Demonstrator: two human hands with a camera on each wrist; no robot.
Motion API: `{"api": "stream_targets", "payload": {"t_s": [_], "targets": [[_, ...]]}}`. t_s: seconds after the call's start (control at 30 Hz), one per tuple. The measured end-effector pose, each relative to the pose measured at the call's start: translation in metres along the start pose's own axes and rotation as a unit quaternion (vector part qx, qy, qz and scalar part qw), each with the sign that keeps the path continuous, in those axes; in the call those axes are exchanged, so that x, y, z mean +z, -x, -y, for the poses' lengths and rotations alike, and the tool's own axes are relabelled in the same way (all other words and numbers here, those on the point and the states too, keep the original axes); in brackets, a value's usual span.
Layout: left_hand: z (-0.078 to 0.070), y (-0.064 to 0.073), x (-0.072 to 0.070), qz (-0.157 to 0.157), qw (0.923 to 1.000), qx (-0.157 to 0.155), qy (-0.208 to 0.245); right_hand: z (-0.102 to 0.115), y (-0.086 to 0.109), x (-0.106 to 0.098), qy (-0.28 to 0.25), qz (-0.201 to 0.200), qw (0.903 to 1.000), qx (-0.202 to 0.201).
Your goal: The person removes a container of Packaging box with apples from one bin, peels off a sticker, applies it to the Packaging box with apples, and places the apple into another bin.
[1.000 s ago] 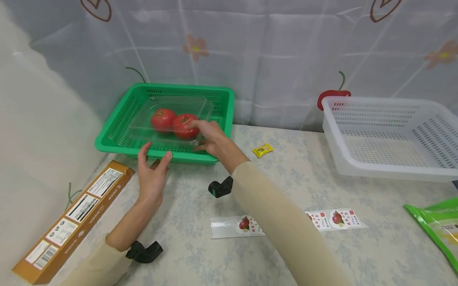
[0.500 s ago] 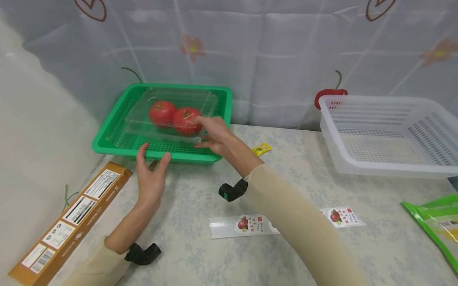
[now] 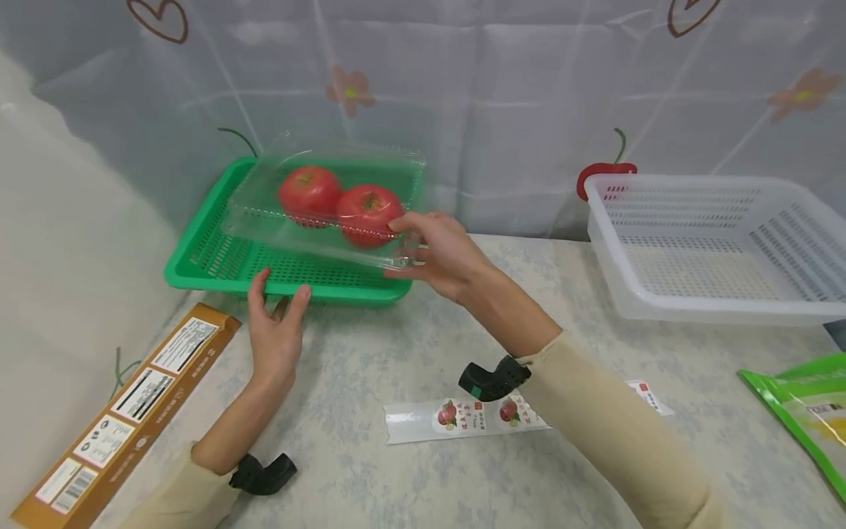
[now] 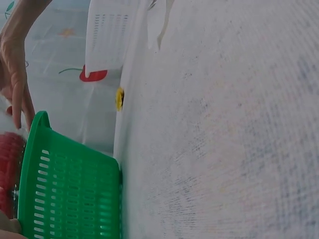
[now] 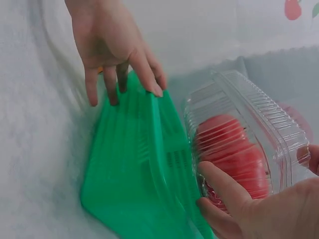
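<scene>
A clear plastic clamshell box (image 3: 284, 239) holds two round red fruits (image 3: 309, 192) that look like apples. My right hand (image 3: 439, 253) grips its near right corner, thumb on top and fingers under. The box hangs tilted over the green basket (image 3: 218, 273), its far edge overlapping the backdrop in the head view. At the basket's front rim my left hand (image 3: 274, 338) holds on, fingertips over the rim and other fingers along the outer wall, as the right wrist view shows. The rim hides part of the box's underside in the left wrist view.
A long brown carton (image 3: 125, 419) lies at the left. Right of the middle stands a white basket (image 3: 720, 305). A strip of fruit stickers (image 3: 413, 422) lies partly under my right sleeve. A green packet (image 3: 803, 404) is at far right; a small yellow packet (image 4: 119, 98) shows beyond the basket.
My right hand has lifted the clamshell box with the fruits up from inside the basket and moved it rightward. My left hand stays at the basket's front rim.
</scene>
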State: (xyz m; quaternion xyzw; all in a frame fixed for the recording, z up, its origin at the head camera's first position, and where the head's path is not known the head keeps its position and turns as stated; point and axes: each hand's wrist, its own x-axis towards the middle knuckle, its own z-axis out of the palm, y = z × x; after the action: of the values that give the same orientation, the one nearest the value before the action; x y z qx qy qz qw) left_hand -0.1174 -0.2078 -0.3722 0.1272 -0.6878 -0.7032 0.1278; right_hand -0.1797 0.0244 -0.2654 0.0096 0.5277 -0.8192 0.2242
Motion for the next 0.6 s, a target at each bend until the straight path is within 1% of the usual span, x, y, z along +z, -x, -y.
{"api": "stream_targets", "payload": {"t_s": [0.1, 0.2, 0.27, 0.33, 0.4, 0.57, 0.6], "targets": [[-0.003, 0.000, 0.002, -0.001, 0.9996, -0.010, 0.027, 0.006, 0.015, -0.013, 0.009, 0.011, 0.9998, -0.013], [-0.005, -0.001, 0.002, 0.000, 0.9987, -0.010, 0.049, 0.012, 0.029, -0.025, 0.024, 0.014, 0.9993, -0.024], [-0.006, -0.001, 0.002, -0.001, 0.9986, -0.008, 0.053, 0.014, 0.040, -0.036, 0.029, 0.015, 0.9991, -0.027], [-0.006, -0.001, 0.001, -0.004, 0.9989, -0.005, 0.046, 0.015, 0.050, -0.048, 0.036, 0.014, 0.9989, -0.028], [-0.006, -0.001, 0.001, -0.005, 0.9991, -0.004, 0.043, 0.015, 0.060, -0.061, 0.031, 0.014, 0.9990, -0.029], [-0.006, 0.000, 0.003, -0.003, 0.9989, -0.001, 0.048, 0.014, 0.084, -0.094, 0.023, 0.029, 0.9987, -0.034], [-0.006, 0.000, 0.003, -0.004, 0.9988, 0.001, 0.049, 0.014, 0.089, -0.099, 0.028, 0.030, 0.9985, -0.036]]}}
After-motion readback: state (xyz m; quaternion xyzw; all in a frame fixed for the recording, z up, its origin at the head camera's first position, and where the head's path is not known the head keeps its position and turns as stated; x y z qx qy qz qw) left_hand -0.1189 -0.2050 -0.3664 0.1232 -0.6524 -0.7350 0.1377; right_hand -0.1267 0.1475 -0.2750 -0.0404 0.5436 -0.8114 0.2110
